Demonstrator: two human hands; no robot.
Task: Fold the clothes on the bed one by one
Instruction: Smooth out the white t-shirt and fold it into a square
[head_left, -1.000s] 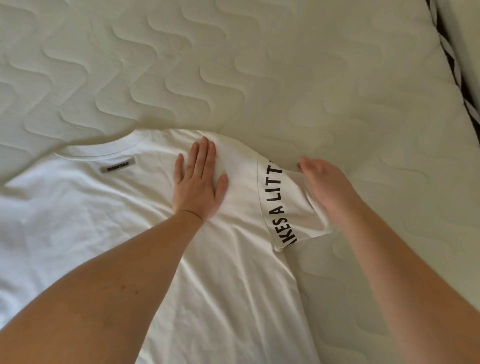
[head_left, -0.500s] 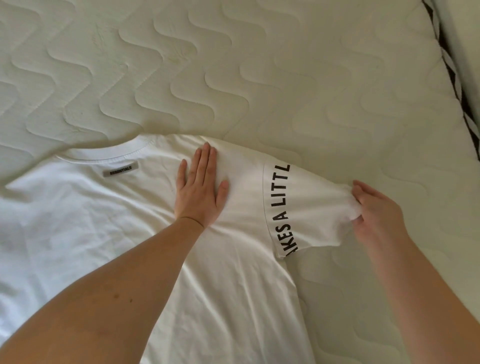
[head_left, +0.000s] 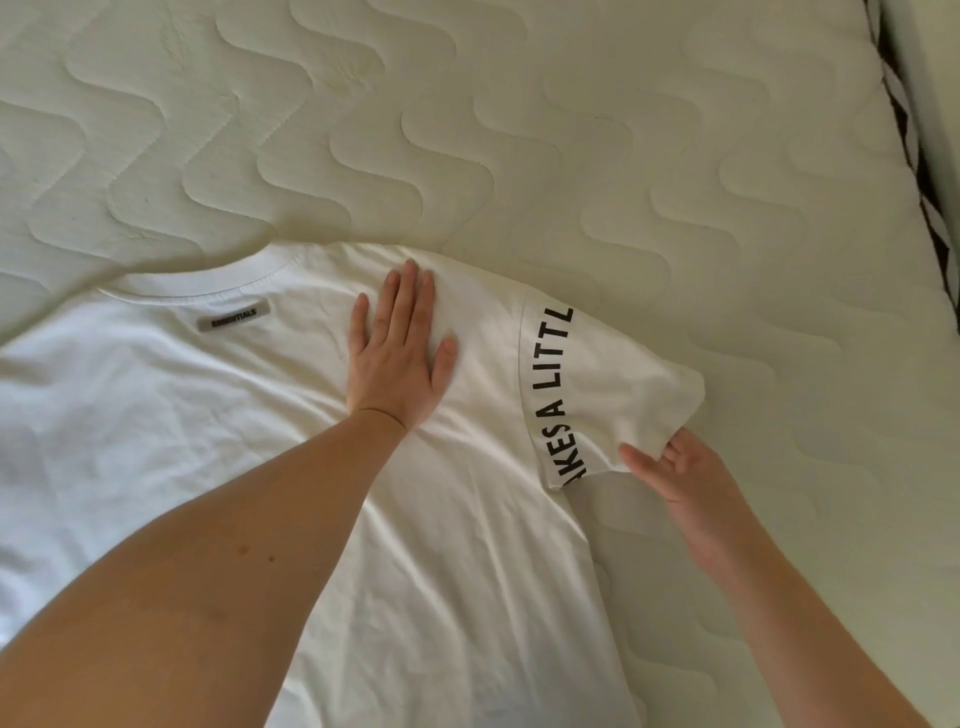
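Observation:
A white T-shirt (head_left: 218, 426) lies flat on the bed, back side up, with a grey label below the collar. Its right sleeve (head_left: 613, 384), printed with black letters, is spread out to the right. My left hand (head_left: 400, 353) presses flat on the shirt's shoulder, fingers straight. My right hand (head_left: 675, 467) is at the sleeve's lower hem, palm turned up and thumb apart from the fingers. Its fingertips touch the hem's edge, and no cloth shows between thumb and fingers.
The quilted cream mattress (head_left: 519, 130) fills the view behind and to the right of the shirt. Its right edge with black-and-white piping (head_left: 914, 156) runs down the far right side.
My right hand pulled the sleeve out to the right and flattened it, then slid down from the sleeve's outer end to its lower hem and loosened its pinch. The left hand stayed in place.

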